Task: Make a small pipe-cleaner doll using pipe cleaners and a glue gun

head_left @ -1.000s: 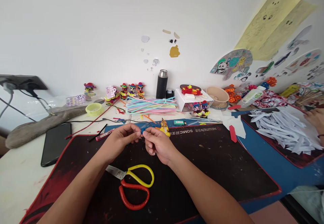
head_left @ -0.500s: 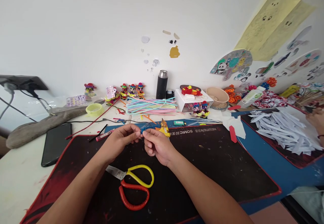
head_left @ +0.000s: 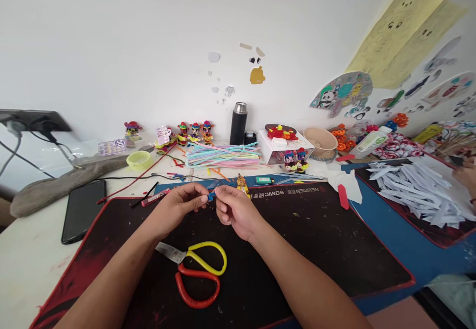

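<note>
Between my two hands is a small bent piece of blue pipe cleaner (head_left: 211, 196), mostly covered by fingertips. My left hand (head_left: 186, 204) pinches its near left end between thumb and index finger. On the other side, my right hand (head_left: 238, 211) is closed in a pinch at the piece's right end, its other fingers curled under. Both hands hover over the upper part of the black desk mat (head_left: 316, 240). Below them lie scissors (head_left: 201, 269) with one yellow and one red handle. A small yellow bottle-like item (head_left: 242, 184) stands just beyond my right hand.
A bundle of pastel pipe cleaners (head_left: 223, 156), several small figures (head_left: 194, 132) and a black flask (head_left: 238, 125) line the wall. At left lie a phone (head_left: 84, 212) and a tape roll (head_left: 139, 160). Paper strips (head_left: 416, 190) sit at right, near another person's hand (head_left: 466, 175).
My right hand has shifted slightly up and to the right, with a little more space between the fingertips. My left hand has hardly moved. The other person's hand at right has moved.
</note>
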Motion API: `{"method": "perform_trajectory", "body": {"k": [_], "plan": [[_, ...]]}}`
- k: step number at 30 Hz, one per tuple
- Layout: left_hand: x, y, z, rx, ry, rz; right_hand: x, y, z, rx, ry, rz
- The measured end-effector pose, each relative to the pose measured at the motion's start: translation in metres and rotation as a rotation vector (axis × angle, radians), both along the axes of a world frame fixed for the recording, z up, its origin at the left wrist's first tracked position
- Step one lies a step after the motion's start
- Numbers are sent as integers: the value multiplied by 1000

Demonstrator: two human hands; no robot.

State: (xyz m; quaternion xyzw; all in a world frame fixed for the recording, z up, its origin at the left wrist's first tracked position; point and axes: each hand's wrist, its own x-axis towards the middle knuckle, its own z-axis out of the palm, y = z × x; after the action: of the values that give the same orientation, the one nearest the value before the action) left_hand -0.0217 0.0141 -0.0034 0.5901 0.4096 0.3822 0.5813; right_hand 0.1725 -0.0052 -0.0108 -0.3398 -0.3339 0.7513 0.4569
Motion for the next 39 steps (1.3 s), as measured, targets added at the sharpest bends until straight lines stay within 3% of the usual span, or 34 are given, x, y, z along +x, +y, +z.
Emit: {"method": "perform_trajectory", "body": {"k": [8,22,32,39], "plan": [[-3,1,4,121,55,209,0,-1,2,66,-39,-88],[7,-7,5,440,386,158,-4,-2,-4,209,-235,-125],[0,-2,3,248,248,237,-2,-3,3,144,-146,-150],[-1,-1,9,172,106,201,-1,-1,2,107,-133,-155]]}}
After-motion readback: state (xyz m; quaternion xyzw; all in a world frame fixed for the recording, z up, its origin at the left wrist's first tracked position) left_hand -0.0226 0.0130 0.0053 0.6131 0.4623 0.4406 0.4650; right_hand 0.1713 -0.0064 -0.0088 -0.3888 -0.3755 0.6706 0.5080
